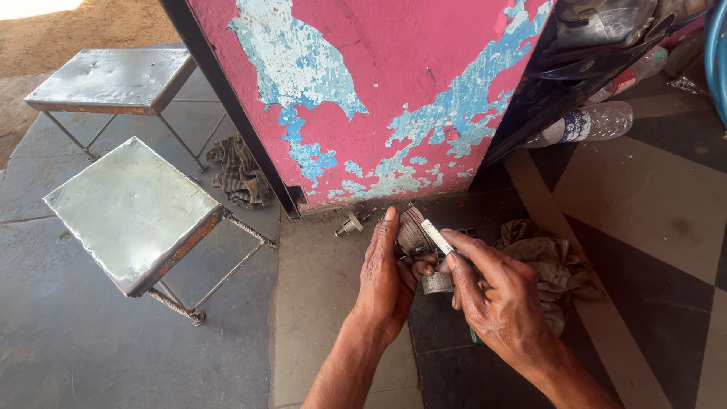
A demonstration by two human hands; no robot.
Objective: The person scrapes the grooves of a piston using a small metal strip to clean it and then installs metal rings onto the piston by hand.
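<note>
While left hand (385,276) grips round metal part (413,232) and right hand (496,299) pinches thin strip (437,236) at its 2 o'clock edge, strip may slip, nicking thumb; part could drop to floor (326,303).

Head camera — looking down, close.

Pillar (394,83) at 12 o'clock: pink, blue patches where paint peeled. Stools (132,208) at 9: dull silver tops, rusty legs. Floor (651,197) at 3: black and beige checks. Part (413,231) in my left grip: brown-grey.
</note>
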